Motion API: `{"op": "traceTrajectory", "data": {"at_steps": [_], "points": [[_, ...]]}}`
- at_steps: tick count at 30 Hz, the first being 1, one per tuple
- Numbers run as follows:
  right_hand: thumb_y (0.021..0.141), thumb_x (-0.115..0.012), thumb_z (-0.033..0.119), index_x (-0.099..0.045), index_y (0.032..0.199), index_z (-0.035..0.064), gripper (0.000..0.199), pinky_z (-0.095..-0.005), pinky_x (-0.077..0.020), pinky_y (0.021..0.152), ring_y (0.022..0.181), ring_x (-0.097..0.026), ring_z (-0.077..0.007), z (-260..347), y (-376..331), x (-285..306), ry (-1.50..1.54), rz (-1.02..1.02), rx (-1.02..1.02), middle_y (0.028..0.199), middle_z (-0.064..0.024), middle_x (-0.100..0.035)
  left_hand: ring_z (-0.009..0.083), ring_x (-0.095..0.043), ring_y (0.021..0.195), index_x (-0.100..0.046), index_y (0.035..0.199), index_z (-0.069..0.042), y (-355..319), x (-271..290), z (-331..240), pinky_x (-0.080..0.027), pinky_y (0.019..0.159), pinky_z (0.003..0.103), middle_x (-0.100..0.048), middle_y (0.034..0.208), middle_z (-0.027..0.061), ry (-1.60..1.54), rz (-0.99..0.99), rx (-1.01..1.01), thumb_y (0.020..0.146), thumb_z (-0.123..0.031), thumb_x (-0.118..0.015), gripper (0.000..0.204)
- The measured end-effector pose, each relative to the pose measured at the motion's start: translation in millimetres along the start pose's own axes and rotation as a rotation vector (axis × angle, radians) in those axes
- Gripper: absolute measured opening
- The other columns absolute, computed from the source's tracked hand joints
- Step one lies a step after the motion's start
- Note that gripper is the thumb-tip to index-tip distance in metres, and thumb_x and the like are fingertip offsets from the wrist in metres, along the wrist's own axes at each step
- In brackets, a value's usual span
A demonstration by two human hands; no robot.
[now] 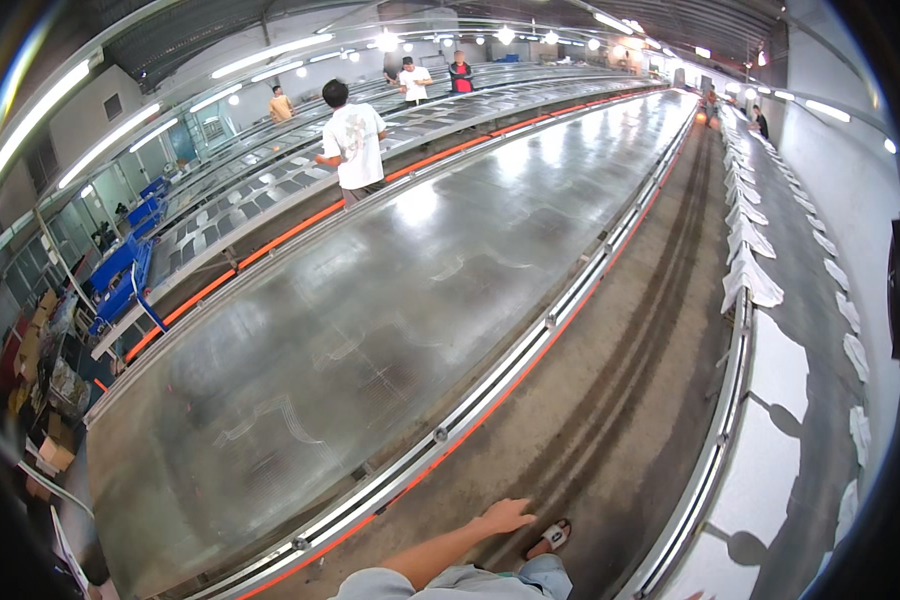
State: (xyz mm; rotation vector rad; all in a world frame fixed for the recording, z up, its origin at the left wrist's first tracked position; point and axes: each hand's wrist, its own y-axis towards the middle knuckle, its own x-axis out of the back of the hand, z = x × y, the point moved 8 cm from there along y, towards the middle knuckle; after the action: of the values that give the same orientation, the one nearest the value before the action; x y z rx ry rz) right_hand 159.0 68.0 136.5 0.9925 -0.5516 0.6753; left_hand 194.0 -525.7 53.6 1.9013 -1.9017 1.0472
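Observation:
My left hand [508, 515] hangs over the aisle floor beside the long grey table. Its fingers are loosely extended, and nothing shows in them. Of my right hand [694, 597], only a sliver of fingers shows at the lower edge, beside the right-hand table. White fabric panels [785, 370] lie flat on that table, nearest to this hand. Grey table surface shows between them in rounded patches [746, 548]. Farther along, more white fabric [752, 280] hangs in folds over the table's rail. Whether my right hand touches anything is hidden.
A long grey table [300, 400] with a metal rail [440, 435] and orange edging runs along my left. A person in a white shirt [355, 145] stands beyond it; several others are farther back. My sandalled foot [550, 538] is on the aisle floor [610, 400].

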Motion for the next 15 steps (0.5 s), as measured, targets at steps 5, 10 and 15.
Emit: {"op": "traceTrajectory", "data": {"at_steps": [5,10,15], "points": [[0.102,-0.056,0.024,-0.051,0.138,-0.0036,0.046,-0.0446,-0.0347,0.112,0.132,-0.048,-0.0353,102.6,117.3,-215.4,0.319,0.063,-0.019,0.139,-0.0206,-0.054,0.0394,-0.055,0.127,-0.060,0.133,-0.002,-23.9,-45.5,168.9,-0.043,0.106,0.046,-0.059,0.136,0.0223,0.046,0.041,0.397,0.087,-0.056,-0.061,0.071],[0.099,-0.059,0.016,-0.063,0.120,-0.0048,0.030,-0.0357,-0.0501,0.090,0.101,-0.065,-0.0249,311.5,168.9,-292.0,0.722,0.427,0.039,0.110,-0.0175,-0.069,0.0347,-0.058,0.122,-0.066,0.128,-0.011,-76.9,-100.5,234.6,-0.045,0.102,0.048,-0.060,0.134,0.0172,0.033,0.149,0.811,0.088,-0.049,-0.065,0.055],[0.097,-0.059,0.016,-0.067,0.107,-0.0052,0.024,-0.0303,-0.0515,0.077,0.081,-0.066,-0.0178,434.9,187.5,-361.1,0.861,0.881,0.154,0.088,-0.0105,-0.072,0.0274,-0.067,0.093,-0.074,0.108,-0.009,-70.1,-135.7,195.8,-0.052,0.079,0.047,-0.072,0.109,0.0116,-0.506,0.121,1.160,0.087,-0.052,-0.063,0.049]]}}
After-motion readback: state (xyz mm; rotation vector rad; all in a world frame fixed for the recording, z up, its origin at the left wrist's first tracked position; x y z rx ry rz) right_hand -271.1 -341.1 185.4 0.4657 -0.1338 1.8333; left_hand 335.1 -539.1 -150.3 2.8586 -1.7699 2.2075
